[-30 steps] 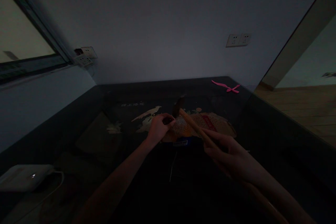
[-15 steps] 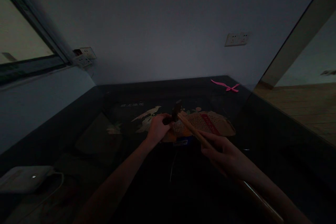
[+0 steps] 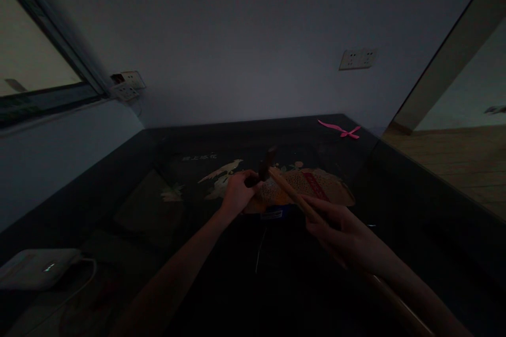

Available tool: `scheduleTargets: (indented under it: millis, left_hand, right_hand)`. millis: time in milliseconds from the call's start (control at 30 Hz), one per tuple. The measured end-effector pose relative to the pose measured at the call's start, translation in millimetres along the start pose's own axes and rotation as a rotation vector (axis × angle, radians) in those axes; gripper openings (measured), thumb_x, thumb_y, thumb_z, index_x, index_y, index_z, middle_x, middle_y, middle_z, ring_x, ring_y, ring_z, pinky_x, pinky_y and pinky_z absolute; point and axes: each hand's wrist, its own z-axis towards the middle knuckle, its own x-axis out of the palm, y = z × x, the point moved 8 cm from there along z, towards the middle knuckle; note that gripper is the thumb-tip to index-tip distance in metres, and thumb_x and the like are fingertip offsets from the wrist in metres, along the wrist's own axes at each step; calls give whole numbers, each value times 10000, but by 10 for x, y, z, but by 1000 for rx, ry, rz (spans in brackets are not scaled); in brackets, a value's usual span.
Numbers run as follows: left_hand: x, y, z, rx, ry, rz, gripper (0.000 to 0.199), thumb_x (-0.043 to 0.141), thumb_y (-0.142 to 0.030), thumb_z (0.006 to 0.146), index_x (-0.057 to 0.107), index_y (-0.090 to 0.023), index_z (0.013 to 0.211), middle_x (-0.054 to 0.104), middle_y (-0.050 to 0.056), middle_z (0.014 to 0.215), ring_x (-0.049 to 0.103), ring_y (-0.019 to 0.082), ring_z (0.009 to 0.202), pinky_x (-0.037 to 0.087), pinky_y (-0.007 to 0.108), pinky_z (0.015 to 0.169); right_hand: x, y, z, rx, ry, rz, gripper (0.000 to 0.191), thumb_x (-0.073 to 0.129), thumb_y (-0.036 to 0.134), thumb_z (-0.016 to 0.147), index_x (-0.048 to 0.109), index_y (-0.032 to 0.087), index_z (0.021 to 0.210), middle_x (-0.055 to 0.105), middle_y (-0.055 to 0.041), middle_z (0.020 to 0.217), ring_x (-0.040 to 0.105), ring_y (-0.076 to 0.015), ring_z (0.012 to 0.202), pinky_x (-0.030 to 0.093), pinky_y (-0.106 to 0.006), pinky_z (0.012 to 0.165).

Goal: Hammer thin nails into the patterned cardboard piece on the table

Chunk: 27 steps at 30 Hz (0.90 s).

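A long wooden-handled tool (image 3: 288,188) slants from the bottom right up to the middle, its dark crosswise head (image 3: 267,165) at the upper end. My left hand (image 3: 238,192) is closed at the left end of that head, with thumb and fingers pinching it. Lower down, my right hand (image 3: 340,229) wraps round the wooden handle. Beneath the tool lies a flat tan and orange speckled piece (image 3: 300,184) with a red band and a blue label. Dim light hides the exact kind of tool.
The dark tabletop (image 3: 237,129) has a printed bird (image 3: 223,169) and flowers. A pink ribbon (image 3: 343,130) lies near the back right corner. At the front left sits a white device (image 3: 41,268) with a cable. Wall sockets (image 3: 358,59) are behind, a window at left.
My right hand and the wooden handle have shifted slightly to the right, and the dark head has tilted a little. My left hand stays in nearly the same place.
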Motion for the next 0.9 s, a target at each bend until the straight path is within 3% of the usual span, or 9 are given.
scheduleTargets:
  millis: [133, 300, 500, 667, 900]
  left_hand:
    - [-2, -26, -5, 6, 2, -21, 48, 623, -188, 743, 655, -169, 774, 687, 7, 779, 637, 144, 730, 486, 265, 707]
    - [8, 12, -3, -33, 17, 32, 111, 633, -142, 705, 659, -172, 809, 690, 10, 795, 641, 159, 743, 484, 269, 694]
    - [12, -1, -1, 0, 14, 2, 66, 616, -219, 748, 653, -174, 778, 685, 7, 763, 637, 153, 716, 487, 267, 682]
    - [11, 1, -6, -16, 14, 8, 109, 626, -145, 712, 653, -173, 815, 689, 11, 803, 642, 157, 750, 492, 272, 704]
    - [10, -32, 3, 33, 34, -44, 55, 616, -162, 735, 650, -171, 778, 680, 14, 782, 643, 155, 751, 498, 281, 730]
  right_hand:
    - [-28, 61, -25, -36, -5, -15, 634, 628, 351, 768, 440, 228, 1361, 485, 66, 535, 375, -49, 332, 311, -155, 288]
    - [9, -32, 20, -3, 10, -33, 615, 621, 332, 769, 452, 178, 1341, 502, 65, 568, 367, -34, 344, 302, -142, 301]
    - [-7, 7, 12, 7, 0, -20, 663, 615, 353, 770, 403, 187, 1375, 459, 84, 537, 351, -36, 336, 297, -143, 298]
    - [10, -28, 39, 12, 29, -56, 633, 612, 327, 774, 430, 184, 1363, 471, 72, 551, 364, -43, 352, 307, -149, 309]
    - [-228, -25, -29, -33, -96, 39, 702, 658, 399, 738, 428, 187, 1366, 469, 68, 547, 367, -55, 355, 309, -164, 306]
